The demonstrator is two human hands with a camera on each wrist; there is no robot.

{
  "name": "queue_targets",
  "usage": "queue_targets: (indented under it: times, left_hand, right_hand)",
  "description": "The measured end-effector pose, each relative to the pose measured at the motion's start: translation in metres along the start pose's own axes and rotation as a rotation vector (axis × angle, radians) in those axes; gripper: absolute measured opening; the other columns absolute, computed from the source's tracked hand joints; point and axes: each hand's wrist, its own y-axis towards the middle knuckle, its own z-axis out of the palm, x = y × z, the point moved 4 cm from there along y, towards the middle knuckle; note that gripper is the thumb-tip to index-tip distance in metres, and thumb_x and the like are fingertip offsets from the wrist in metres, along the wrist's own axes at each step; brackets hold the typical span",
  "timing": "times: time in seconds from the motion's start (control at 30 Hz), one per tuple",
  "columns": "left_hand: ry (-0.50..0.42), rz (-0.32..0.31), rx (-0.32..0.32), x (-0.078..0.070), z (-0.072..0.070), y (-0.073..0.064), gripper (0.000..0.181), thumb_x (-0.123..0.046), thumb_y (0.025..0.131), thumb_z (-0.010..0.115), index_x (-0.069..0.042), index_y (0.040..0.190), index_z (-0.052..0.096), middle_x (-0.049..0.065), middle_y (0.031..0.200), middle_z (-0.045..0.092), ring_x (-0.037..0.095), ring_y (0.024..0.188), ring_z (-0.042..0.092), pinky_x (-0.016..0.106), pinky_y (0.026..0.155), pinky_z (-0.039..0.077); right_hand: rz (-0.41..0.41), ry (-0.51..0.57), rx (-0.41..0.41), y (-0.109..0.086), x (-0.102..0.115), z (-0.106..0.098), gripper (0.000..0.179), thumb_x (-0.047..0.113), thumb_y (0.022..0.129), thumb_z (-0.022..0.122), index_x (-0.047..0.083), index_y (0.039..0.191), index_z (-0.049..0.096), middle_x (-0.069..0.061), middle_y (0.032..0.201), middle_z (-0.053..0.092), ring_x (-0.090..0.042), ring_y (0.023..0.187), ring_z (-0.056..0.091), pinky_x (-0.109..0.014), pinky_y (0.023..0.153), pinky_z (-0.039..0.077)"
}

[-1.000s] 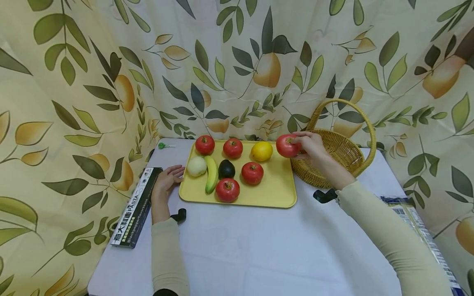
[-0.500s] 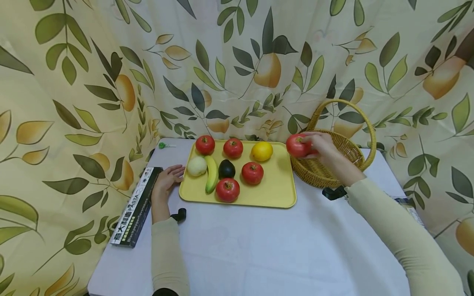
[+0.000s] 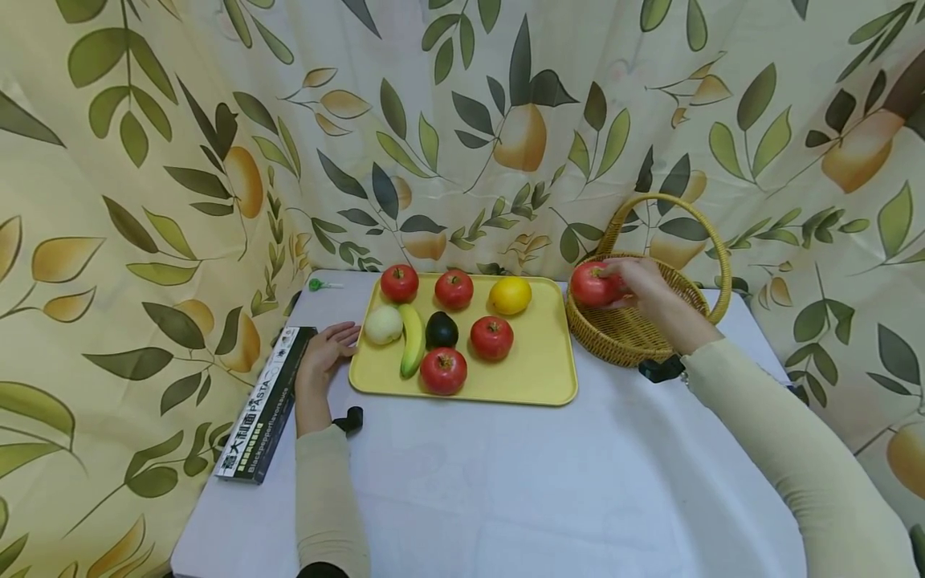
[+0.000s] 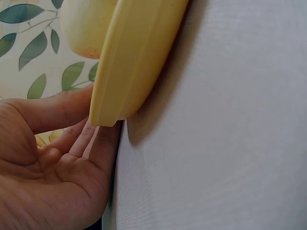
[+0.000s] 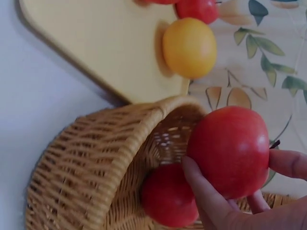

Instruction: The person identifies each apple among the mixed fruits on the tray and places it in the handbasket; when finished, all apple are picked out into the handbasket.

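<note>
My right hand (image 3: 643,289) holds a red apple (image 3: 594,284) over the left side of the wicker basket (image 3: 614,341). In the right wrist view, fingers and thumb curl round that apple (image 5: 229,151), its dark stem toward one digit. Another red apple (image 5: 169,196) lies inside the basket below it. My left hand (image 3: 327,357) rests at the left edge of the yellow tray (image 3: 535,377), its digits touching the rim (image 4: 108,108) in the left wrist view. On the tray are several red apples (image 3: 444,371), a lemon (image 3: 511,295), a banana (image 3: 413,341), an avocado (image 3: 442,330) and a pale round fruit (image 3: 384,324).
A black pasta box (image 3: 267,405) lies left of my left forearm. Near the back left corner sits a small green object (image 3: 316,284). The basket's tall handle (image 3: 672,201) arches above its opening. A leaf-patterned curtain (image 3: 462,160) hangs behind the white-covered table (image 3: 506,482).
My right hand has carried the apple rightward, from the tray's right edge to over the basket. The left hand and the fruit on the tray have stayed in place.
</note>
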Motion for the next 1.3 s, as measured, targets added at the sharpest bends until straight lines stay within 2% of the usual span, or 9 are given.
queue_targets:
  times: [0.23, 0.43, 0.57, 0.67, 0.83, 0.97, 1.03, 1.17, 1.3]
  left_hand:
    - [-0.001, -0.009, -0.008, 0.000, -0.001, 0.000, 0.073, 0.019, 0.094, 0.059, -0.007, 0.159, 0.041, 0.016, 0.157, 0.050, 0.026, 0.144, 0.050, 0.036, 0.116, 0.044]
    - [0.002, -0.021, -0.007, 0.000, -0.002, 0.000, 0.072, 0.017, 0.095, 0.059, -0.008, 0.160, 0.040, 0.016, 0.158, 0.049, 0.026, 0.144, 0.050, 0.036, 0.116, 0.044]
    - [-0.006, -0.016, -0.007, -0.003, -0.001, -0.001, 0.072, 0.018, 0.095, 0.058, -0.008, 0.160, 0.040, 0.016, 0.158, 0.049, 0.026, 0.145, 0.049, 0.036, 0.116, 0.043]
    - [-0.027, -0.013, -0.003, -0.004, 0.000, -0.002, 0.073, 0.019, 0.094, 0.058, -0.008, 0.160, 0.040, 0.016, 0.158, 0.049, 0.026, 0.145, 0.049, 0.036, 0.116, 0.043]
    - [-0.047, -0.015, 0.004, -0.004, 0.000, -0.002, 0.075, 0.020, 0.094, 0.057, -0.007, 0.161, 0.038, 0.017, 0.160, 0.046, 0.027, 0.146, 0.047, 0.036, 0.117, 0.042]
    - [-0.041, -0.005, -0.001, -0.002, 0.001, -0.003, 0.075, 0.021, 0.093, 0.057, -0.006, 0.160, 0.038, 0.018, 0.159, 0.047, 0.027, 0.146, 0.048, 0.035, 0.116, 0.044]
    - [-0.038, 0.002, -0.006, -0.002, 0.001, -0.004, 0.074, 0.021, 0.093, 0.057, -0.005, 0.160, 0.038, 0.018, 0.159, 0.048, 0.027, 0.145, 0.049, 0.035, 0.115, 0.045]
    - [-0.037, 0.010, -0.007, -0.001, 0.001, -0.004, 0.074, 0.021, 0.093, 0.057, -0.005, 0.160, 0.038, 0.018, 0.159, 0.048, 0.027, 0.145, 0.049, 0.035, 0.115, 0.045]
    - [-0.034, 0.006, -0.005, -0.001, 0.002, -0.004, 0.074, 0.021, 0.094, 0.057, -0.006, 0.160, 0.038, 0.017, 0.159, 0.048, 0.026, 0.145, 0.049, 0.035, 0.115, 0.045]
  right_hand:
    - [0.009, -0.078, -0.044, 0.004, -0.007, -0.010, 0.058, 0.021, 0.102, 0.062, 0.002, 0.155, 0.045, -0.018, 0.155, 0.037, -0.035, 0.134, 0.043, -0.052, 0.102, 0.055]
    - [0.020, -0.052, -0.021, 0.010, -0.014, -0.008, 0.053, 0.021, 0.102, 0.062, 0.000, 0.148, 0.047, -0.021, 0.156, 0.033, -0.038, 0.135, 0.043, -0.052, 0.098, 0.056]
    - [0.015, -0.057, -0.015, 0.013, -0.017, -0.005, 0.049, 0.022, 0.102, 0.063, -0.002, 0.142, 0.047, -0.021, 0.149, 0.037, -0.037, 0.130, 0.047, -0.051, 0.096, 0.057]
    - [0.013, -0.062, -0.017, 0.014, -0.017, -0.004, 0.055, 0.022, 0.102, 0.062, -0.006, 0.145, 0.042, -0.023, 0.149, 0.037, -0.037, 0.130, 0.048, -0.052, 0.098, 0.056]
    - [0.036, -0.102, -0.013, 0.016, -0.023, -0.002, 0.072, 0.025, 0.104, 0.058, -0.011, 0.157, 0.024, -0.027, 0.153, 0.033, -0.037, 0.130, 0.046, -0.049, 0.101, 0.055]
    - [0.066, -0.114, -0.021, 0.022, -0.032, 0.000, 0.076, 0.026, 0.105, 0.053, -0.011, 0.159, 0.014, -0.027, 0.154, 0.031, -0.036, 0.129, 0.046, -0.051, 0.106, 0.051]
    - [0.082, -0.097, -0.023, 0.024, -0.034, 0.002, 0.077, 0.025, 0.106, 0.051, -0.009, 0.160, 0.009, -0.029, 0.160, 0.025, -0.038, 0.136, 0.042, -0.053, 0.108, 0.049]
    - [0.088, -0.073, -0.045, 0.028, -0.037, 0.002, 0.076, 0.022, 0.106, 0.050, -0.008, 0.162, 0.007, -0.029, 0.165, 0.019, -0.043, 0.144, 0.035, -0.055, 0.108, 0.048]
    - [0.063, -0.082, -0.076, 0.032, -0.041, 0.000, 0.074, 0.016, 0.105, 0.052, -0.010, 0.160, 0.010, -0.031, 0.162, 0.021, -0.046, 0.141, 0.039, -0.054, 0.103, 0.052]
